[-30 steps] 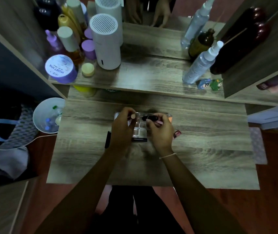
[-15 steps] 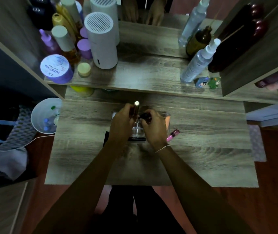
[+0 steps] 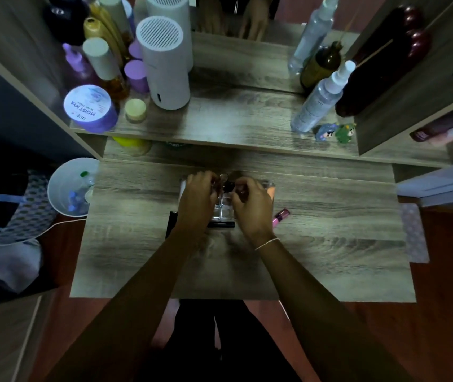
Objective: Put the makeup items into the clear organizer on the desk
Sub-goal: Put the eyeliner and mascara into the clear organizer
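both hands work over the clear organizer (image 3: 224,208), which stands toward the back edge of the counter (image 3: 330,244), about midway between its left and right edges. the left hand (image 3: 196,198) is curled over the organizer's left part, its fingers (image 3: 206,177) bent inward at the back rim; whether they grip anything cannot be told, as the hand hides what is beneath. the right hand (image 3: 252,202) is curled over the organizer's right part, fingers (image 3: 243,186) bent toward a small dark item (image 3: 228,186) that sits between the two hands at the organizer's back rim, touching or nearly touching the right fingertips; whether they pinch it cannot be told in the dim, blurred view. the bare compartments of the organizer show in the gap between the hands. a black flat case (image 3: 221,224) lies against the organizer's near side, partly under the left wrist. a pink tube (image 3: 281,217) lies on the counter just right of the right hand, apart from the organizer. a thin band (image 3: 266,244) circles the right wrist. on the shelf (image 3: 233,125) behind stand a white ribbed cylinder (image 3: 164,64) and a spray bottle (image 3: 319,100)
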Demonstrator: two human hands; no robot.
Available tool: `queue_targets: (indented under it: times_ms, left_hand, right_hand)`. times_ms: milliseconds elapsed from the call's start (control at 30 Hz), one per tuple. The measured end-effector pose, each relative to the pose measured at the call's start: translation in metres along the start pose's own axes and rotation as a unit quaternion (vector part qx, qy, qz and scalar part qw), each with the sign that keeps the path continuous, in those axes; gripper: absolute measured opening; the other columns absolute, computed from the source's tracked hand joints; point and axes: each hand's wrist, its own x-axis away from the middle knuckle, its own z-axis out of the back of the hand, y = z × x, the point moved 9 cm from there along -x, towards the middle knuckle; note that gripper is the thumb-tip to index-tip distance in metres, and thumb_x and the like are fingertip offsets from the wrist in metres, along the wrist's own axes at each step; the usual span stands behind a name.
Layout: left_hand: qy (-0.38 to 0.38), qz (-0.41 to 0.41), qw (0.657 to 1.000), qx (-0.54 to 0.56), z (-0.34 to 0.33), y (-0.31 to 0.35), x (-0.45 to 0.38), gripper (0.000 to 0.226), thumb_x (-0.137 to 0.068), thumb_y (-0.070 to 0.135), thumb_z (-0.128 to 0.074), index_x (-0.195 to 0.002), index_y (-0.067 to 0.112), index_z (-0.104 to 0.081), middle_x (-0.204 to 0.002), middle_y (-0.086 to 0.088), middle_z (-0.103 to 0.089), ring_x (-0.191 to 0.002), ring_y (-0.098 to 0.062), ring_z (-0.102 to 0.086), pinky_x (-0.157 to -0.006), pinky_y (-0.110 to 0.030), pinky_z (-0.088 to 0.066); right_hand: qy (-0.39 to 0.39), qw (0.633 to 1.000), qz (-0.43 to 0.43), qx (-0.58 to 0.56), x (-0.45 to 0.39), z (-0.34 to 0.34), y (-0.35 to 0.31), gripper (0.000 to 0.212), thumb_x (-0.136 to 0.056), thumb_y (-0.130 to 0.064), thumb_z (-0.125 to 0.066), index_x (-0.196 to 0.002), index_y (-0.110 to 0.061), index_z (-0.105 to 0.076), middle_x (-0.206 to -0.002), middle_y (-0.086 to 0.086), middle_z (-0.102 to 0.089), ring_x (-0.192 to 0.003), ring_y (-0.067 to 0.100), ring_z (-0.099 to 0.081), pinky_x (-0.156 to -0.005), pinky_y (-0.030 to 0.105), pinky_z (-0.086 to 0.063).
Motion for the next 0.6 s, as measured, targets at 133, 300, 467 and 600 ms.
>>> queue_targets:
  times_ms: [133, 300, 467, 600]
  left_hand:
    - [0.003, 0.016, 1.000, 0.013, -0.001, -0.008, 0.004, 0.025, -0.082, 0.002, -0.064, -0.106, 0.002, -0.059, -0.110, -0.019, -0.058, -0.106, -0.033, -0.050, -0.085, -0.036, -0.043]
    - [-0.012, 0.023, 1.000, 0.011, -0.002, -0.010, 0.006, 0.032, -0.081, 0.002, -0.064, -0.112, 0.004, -0.057, -0.117, -0.017, -0.055, -0.110, -0.031, -0.047, -0.088, -0.035, -0.042]
    - [0.008, 0.018, 0.999, 0.033, 0.008, -0.005, 0.012, 0.042, -0.082, 0.006, -0.065, -0.121, 0.005, -0.052, -0.122, -0.018, -0.053, -0.112, -0.030, -0.047, -0.087, -0.030, -0.040]
    - [0.033, 0.009, 0.999, 0.039, 0.013, -0.006, 0.046, 0.031, -0.086, 0.015, -0.064, -0.114, 0.004, -0.057, -0.116, -0.020, -0.057, -0.103, -0.031, -0.055, -0.082, -0.033, -0.045]
  right_hand:
    - [0.020, 0.999, -0.001, -0.030, 0.012, 0.011, 0.006, 0.023, -0.086, -0.013, -0.067, -0.108, -0.015, -0.062, -0.105, 0.005, -0.065, -0.096, 0.019, -0.061, -0.084, 0.037, -0.054]
    - [0.035, 0.999, 0.005, -0.036, 0.027, 0.022, 0.015, 0.016, -0.086, -0.011, -0.066, -0.101, -0.014, -0.063, -0.103, 0.005, -0.066, -0.093, 0.019, -0.062, -0.082, 0.036, -0.054]
    - [0.053, 0.998, 0.001, -0.042, 0.041, 0.034, 0.027, 0.015, -0.088, -0.016, -0.065, -0.102, -0.015, -0.064, -0.103, 0.004, -0.066, -0.089, 0.015, -0.059, -0.074, 0.018, -0.045]
    - [0.085, 0.995, -0.030, -0.053, 0.054, 0.045, 0.050, 0.013, -0.088, -0.022, -0.064, -0.098, -0.015, -0.064, -0.093, 0.001, -0.066, -0.079, 0.017, -0.061, -0.070, 0.031, -0.053]
